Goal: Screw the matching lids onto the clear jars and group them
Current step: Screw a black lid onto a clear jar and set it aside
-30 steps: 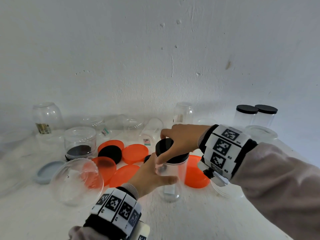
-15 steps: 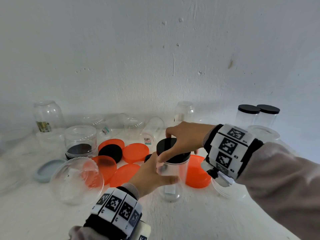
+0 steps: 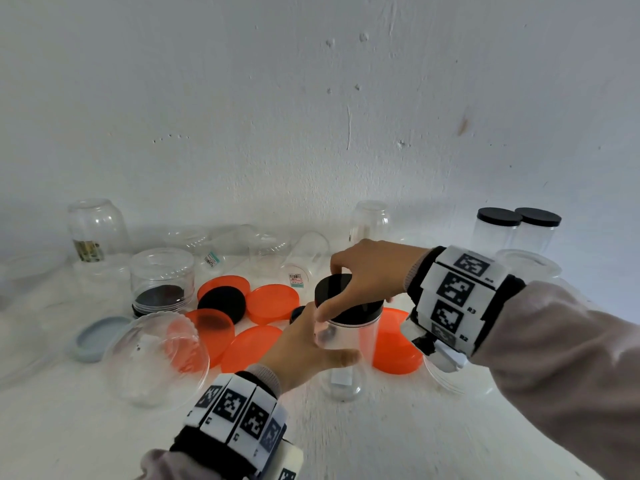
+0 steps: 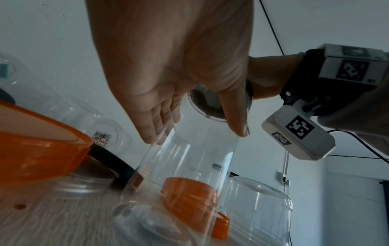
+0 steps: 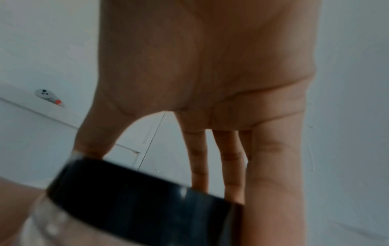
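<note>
A tall clear jar (image 3: 349, 355) is standing upright on the white tabletop (image 3: 398, 441), near the middle of the clutter, with a black lid (image 3: 349, 299) sitting on its mouth. The right hand (image 3: 370, 271) is arching over the lid, thumb on the near rim and fingers (image 5: 197, 166) reaching down the far rim, pinching it. The left hand (image 3: 304, 351) is wrapping the jar's smooth wall just below the lid, thumb on one side and fingers (image 4: 151, 128) on the other, gripping it.

Taking the jar as landmark: nearer the person than the jar, the tabletop is lying open. Just to its right, a flat orange lid (image 3: 394, 341) is touching or nearly touching its base, with a wide clear container (image 3: 450, 379) partly hidden under the right wrist. To its left, more orange lids (image 3: 273, 303) are overlapping one another, a round black lid (image 3: 221, 303) is resting on them, and a clear dome-shaped jar (image 3: 156, 358) is lying tilted on its side. Further left, a pale grey lid (image 3: 97, 337) is lying flat and an upturned ribbed jar (image 3: 162, 278) is covering something dark. Behind the jar, several clear jars are crowding the foot of the rough white wall (image 3: 311, 116). Well to its right at the back, two capped jars (image 3: 516, 233) with black lids are standing side by side, touching.
</note>
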